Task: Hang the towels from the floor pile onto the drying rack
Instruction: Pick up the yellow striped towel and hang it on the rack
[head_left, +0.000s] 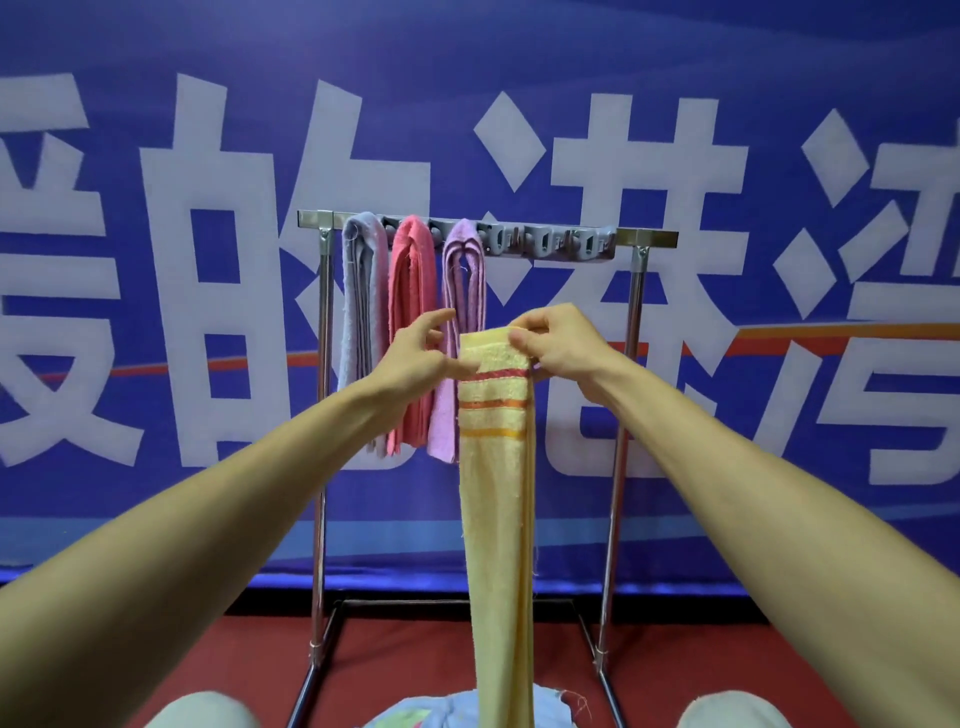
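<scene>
A yellow towel (498, 499) with red and orange stripes hangs long and folded in front of the drying rack (636, 291). My right hand (556, 345) pinches its top edge. My left hand (415, 358) is beside the towel's left edge, thumb against it, fingers spread apart. On the rack's top bar hang a grey-lilac towel (361, 312), a pink towel (413, 322) and a purple towel (462, 291). The floor pile (415, 714) of light blue cloth shows at the bottom edge.
Grey plastic hooks (550, 241) line the right part of the rack's bar with nothing on them. A blue banner (779, 104) with large white characters fills the wall behind. The floor (208, 654) is red. My knees (208, 709) show at the bottom corners.
</scene>
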